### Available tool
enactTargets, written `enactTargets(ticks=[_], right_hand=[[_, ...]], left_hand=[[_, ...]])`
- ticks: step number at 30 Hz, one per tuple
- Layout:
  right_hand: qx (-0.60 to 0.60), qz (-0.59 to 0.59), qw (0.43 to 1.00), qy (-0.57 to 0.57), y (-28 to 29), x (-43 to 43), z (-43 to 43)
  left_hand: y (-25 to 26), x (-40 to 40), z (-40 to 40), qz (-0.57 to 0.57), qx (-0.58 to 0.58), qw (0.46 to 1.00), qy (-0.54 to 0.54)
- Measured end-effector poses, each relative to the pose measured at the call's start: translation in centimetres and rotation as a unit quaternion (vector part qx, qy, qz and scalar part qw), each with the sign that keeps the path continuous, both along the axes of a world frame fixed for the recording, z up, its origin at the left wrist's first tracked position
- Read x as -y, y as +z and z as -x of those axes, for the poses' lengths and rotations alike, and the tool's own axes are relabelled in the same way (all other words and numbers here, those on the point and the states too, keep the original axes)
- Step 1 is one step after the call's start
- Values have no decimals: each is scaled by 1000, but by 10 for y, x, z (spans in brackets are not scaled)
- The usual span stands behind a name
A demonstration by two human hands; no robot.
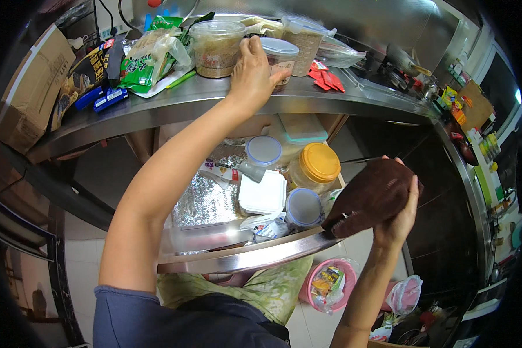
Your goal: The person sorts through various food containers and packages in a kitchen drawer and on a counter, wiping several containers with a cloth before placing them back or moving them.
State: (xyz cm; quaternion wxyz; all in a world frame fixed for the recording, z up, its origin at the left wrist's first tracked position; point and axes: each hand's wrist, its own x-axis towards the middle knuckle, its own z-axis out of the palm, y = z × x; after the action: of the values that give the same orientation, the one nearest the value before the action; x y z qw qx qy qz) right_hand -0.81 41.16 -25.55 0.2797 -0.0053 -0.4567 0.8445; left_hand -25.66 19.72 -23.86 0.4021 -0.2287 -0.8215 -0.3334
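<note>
My left hand (252, 76) reaches up to the steel counter and grips a small plastic tub (282, 54) with a pale lid, its thumb across the front. Just left of that hand stands a wider clear plastic tub (215, 52) with brown grainy contents. Behind the gripped tub, to the right, is a taller measuring container (304, 43). Over the right end of an open drawer (261, 261), my right hand (393, 217) holds a folded dark brown cloth (374, 195). The cloth hides part of its fingers.
Inside the foil-lined drawer sit a yellow-lidded jar (319, 163), blue-lidded containers (304, 206) and a white box (263, 191). The counter (165, 106) carries red sachets (326, 80), green food packages (145, 65) and a cardboard box (35, 87). A pink bin (306, 287) stands below.
</note>
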Motion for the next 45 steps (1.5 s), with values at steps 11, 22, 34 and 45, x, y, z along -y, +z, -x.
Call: enactTargets(ticks=[11,22,34,45], right_hand=[[122,41,991,-44,-54,11,37],[15,38,996,-81,-29,-16,-20],[-7,190,972,-135,-72,-72,-175],[254,-367,760,-472,-88,-60,-175]], left_hand=[[-112,39,-54,318,-8,914,-252],[-156,46,-49,340,198,891,-225],[-20,-103,-181,127,186,812,-539],[-66,-217,-301,63,340,674,-652]])
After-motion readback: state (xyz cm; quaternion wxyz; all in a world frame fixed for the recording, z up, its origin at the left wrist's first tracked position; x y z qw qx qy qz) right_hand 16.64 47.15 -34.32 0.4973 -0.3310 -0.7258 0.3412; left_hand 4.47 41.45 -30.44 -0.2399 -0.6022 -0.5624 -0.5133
